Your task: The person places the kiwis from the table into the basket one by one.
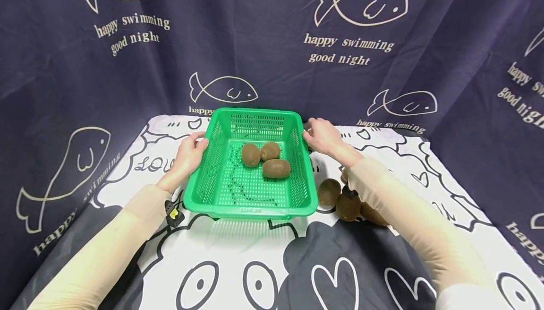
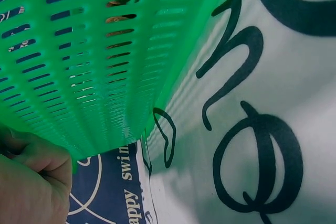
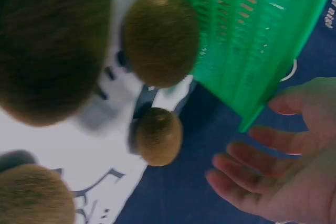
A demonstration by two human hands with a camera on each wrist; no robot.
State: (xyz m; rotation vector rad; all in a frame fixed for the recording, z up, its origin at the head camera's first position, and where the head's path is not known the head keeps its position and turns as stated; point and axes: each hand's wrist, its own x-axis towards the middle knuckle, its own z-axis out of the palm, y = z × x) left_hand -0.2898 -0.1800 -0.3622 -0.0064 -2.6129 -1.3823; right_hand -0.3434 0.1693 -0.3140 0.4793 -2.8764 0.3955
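A green plastic basket [image 1: 250, 210] with slotted walls stands in the middle of the head view, three brown kiwis [image 1: 276, 168] lying together on its floor. My left hand [image 1: 189, 156] grips its left rim; the left wrist view shows curled fingers [image 2: 37, 182] at the rim's edge. Beside the right rim is my right hand [image 1: 325, 137]. Its fingers are spread and loosely bent in the right wrist view, with the thumb [image 3: 286, 104] right at the rim. More kiwis [image 1: 329, 192] lie on the cloth between the basket and my right forearm, some partly hidden.
A black-and-white patterned cloth [image 1: 221, 262] covers the table. Left of the basket's front corner lies a small black item with a yellow spot [image 1: 173, 213]. Dark blue curtains [image 1: 272, 26] with fish drawings hang behind the table and along both sides.
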